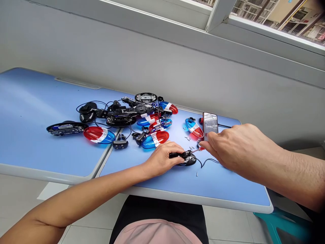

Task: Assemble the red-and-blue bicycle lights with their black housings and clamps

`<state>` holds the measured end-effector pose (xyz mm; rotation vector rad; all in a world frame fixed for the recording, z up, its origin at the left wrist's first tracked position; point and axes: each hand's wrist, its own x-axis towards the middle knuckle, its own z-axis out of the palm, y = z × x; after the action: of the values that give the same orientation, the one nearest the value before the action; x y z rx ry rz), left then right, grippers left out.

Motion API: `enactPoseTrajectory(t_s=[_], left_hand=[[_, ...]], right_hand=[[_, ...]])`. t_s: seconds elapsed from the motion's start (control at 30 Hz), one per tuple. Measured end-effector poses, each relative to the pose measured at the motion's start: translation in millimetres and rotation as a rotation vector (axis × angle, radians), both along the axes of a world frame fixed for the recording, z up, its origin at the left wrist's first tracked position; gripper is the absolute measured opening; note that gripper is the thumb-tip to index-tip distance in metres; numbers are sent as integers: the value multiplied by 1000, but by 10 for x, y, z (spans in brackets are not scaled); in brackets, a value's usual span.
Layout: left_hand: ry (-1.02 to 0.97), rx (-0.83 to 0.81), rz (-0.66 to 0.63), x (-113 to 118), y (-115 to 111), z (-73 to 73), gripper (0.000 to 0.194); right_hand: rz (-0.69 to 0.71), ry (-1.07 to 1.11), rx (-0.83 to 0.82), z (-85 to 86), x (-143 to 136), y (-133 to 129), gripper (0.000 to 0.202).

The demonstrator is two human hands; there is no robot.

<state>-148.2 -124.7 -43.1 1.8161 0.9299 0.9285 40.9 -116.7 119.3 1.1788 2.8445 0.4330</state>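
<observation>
While the left hand point(165, 156) pinches a black oval housing point(191, 161) between thumb and fingers, the right hand point(232, 144) is clenched around a screwdriver point(195, 150), whose handle is mostly hidden in the fist. The thin shaft points left toward a small black fitting point(187, 154) on top of the housing; whether its tip touches a screw is too small to tell. The housing lies on the right-hand one of 2 blue tabletops point(162, 178), near the front edge, and a black cable point(202, 163) curls on the surface to its right.

1 loose screw point(197, 174) lies just in front of the housing, and several more lie scattered behind it. Beyond the right hand are a phone point(210, 122) and, just left of it, a red-and-blue light cover point(194, 128) with a white band. To the left, across the seam between the tabletops, spreads a cluster of black housings point(120, 118), cables and more red-and-blue covers point(155, 139). A small black button unit point(120, 144) sits by the seam. Behind the tabletops rises a grey wall point(101, 57) below a window point(279, 20); a teal stool point(276, 222) stands at lower right.
</observation>
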Motion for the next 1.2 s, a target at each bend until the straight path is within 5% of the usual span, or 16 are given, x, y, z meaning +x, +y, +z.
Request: enactPoseTrajectory(t_s=[0.2,0.5,0.6,0.83,0.97,1.07,1.2], left_hand=[[-24,-16,-25,-6,12,2,15],[-31,-29,-14,9,35,-8,18],[-18,-10,-3,24,23,-3,20],[4,0,-10,25,8,21,18],[2,3,-22,14,11,22,18],[-4,-16,-39,11,28,18,16],[-9,-22,-34,17,47,15,15]], right_hand=[[-7,-255,-147,60,-85,-16,17],[368,-457,20,118,22,41,17],[284,-554,-38,149,-93,38,13],[-189,-522,-265,212,-317,47,15],[-253,-429,-290,192,-274,44,18],[-125,-474,-258,184,-200,25,5],[291,-526,-93,203,-72,28,17]])
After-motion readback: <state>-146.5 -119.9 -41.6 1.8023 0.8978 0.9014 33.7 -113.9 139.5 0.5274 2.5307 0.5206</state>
